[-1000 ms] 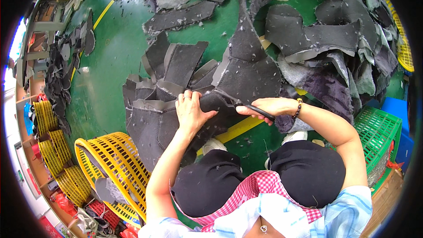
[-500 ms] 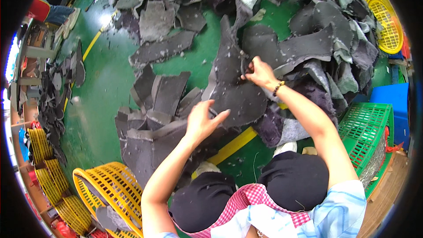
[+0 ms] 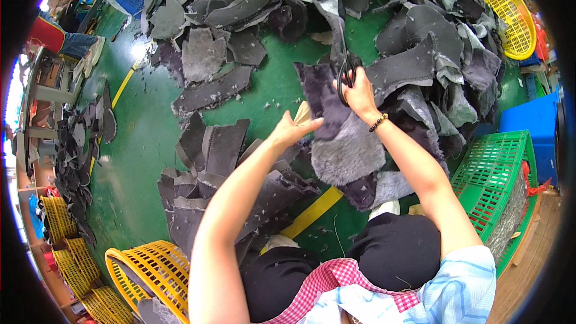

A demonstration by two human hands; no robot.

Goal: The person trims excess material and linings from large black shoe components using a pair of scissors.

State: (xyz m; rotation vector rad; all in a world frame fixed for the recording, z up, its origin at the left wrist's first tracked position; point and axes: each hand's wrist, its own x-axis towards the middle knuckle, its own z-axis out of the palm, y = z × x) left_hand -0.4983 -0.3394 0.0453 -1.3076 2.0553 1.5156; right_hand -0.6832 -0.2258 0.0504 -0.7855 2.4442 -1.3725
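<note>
My right hand (image 3: 361, 96), a beaded bracelet on its wrist, grips black scissors (image 3: 341, 87) by the handles. They point away from me, and their blades are hard to make out against the dark pieces. Beneath them lies a plush piece (image 3: 349, 155), pile side up, dark purple-grey at the top and light grey below. My left hand (image 3: 289, 129) is at this piece's left edge, thumb stretched out and tip against it. A small beige thing (image 3: 302, 113) shows beside its fingers, too unclear to name. A strip of dark material (image 3: 336, 30) runs up from the scissors.
Heaps of grey pieces lie far left (image 3: 216, 6) and right (image 3: 456, 42). A stack of black-backed pieces (image 3: 210, 162) stands near my left arm. Yellow baskets (image 3: 150, 270), a green crate (image 3: 492, 162) and a blue bin (image 3: 531, 132) stand around me on the green floor.
The dark backing side faced up before; now plush faces up in front of me. My right hand has risen slightly, and the scissors show clearly. My left hand has moved right and away from me.
</note>
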